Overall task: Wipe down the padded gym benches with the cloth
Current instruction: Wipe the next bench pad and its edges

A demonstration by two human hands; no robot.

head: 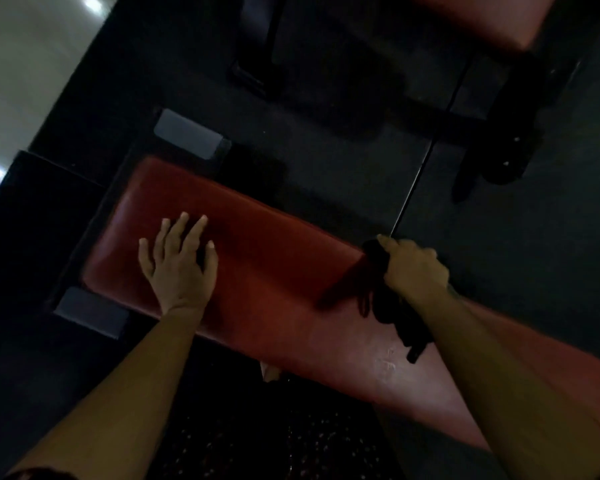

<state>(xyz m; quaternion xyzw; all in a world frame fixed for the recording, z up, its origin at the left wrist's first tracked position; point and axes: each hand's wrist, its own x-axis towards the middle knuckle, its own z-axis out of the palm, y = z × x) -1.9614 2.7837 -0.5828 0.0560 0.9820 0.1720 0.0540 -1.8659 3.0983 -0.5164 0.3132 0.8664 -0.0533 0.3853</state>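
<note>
Presently red bench [264, 271] runs far-left to near-right; left hand [177, 265] flat, fingers spread; right hand [414, 271] grips dark cloth [392, 306].

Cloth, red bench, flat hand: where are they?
cloth [394, 313], head view, on the dark bunch hanging below the right hand [416, 268].
red bench [274, 299], head view, on the bare pad between the hands.
left hand [179, 265], head view, on its back, flat on the pad.

Your left hand [178, 266] lies flat on the bench [267, 261] near its left end, your right hand [414, 271] grips the cloth [394, 311] at the bench's far edge, and a second bench [482, 19] stands beyond, well apart.
</note>
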